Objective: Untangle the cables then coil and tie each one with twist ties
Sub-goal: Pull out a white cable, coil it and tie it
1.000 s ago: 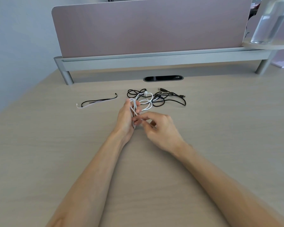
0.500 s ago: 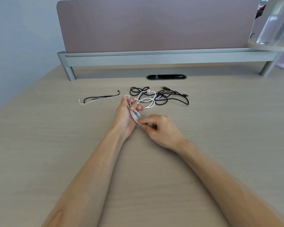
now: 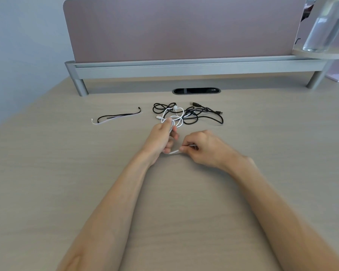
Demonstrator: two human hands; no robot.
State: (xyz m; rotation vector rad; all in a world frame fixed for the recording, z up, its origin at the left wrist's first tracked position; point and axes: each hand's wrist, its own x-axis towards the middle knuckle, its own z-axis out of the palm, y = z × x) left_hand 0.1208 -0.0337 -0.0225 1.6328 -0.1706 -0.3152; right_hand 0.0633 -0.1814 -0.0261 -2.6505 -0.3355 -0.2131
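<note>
A person's two bare forearms are reaching across a pale wood-grain surface (image 3: pixel 47 173). The left hand (image 3: pixel 160 138) is curling its fingers round several loops of a thin white charging cable (image 3: pixel 174 152). The right hand (image 3: pixel 205 148), just beside the left, is pinching a short stretch of the same cable between thumb and fingertip. The rest of the white cable is trailing toward the middle of the surface's far edge, where it is lying interlaced with a longer thin black USB cable (image 3: pixel 192 114) in a loose heap. Toward the far left corner, two thin twist ties, one black and one white (image 3: pixel 117 115), are lying side by side, well apart from the hands.

The white cable does not look free of the black one, so winding on is likely to be dragging the black heap along or tightening a snag. The gathered loops could also be springing off the left fingers if that grip is loosening while the right hand is reaching for a tie.
</note>
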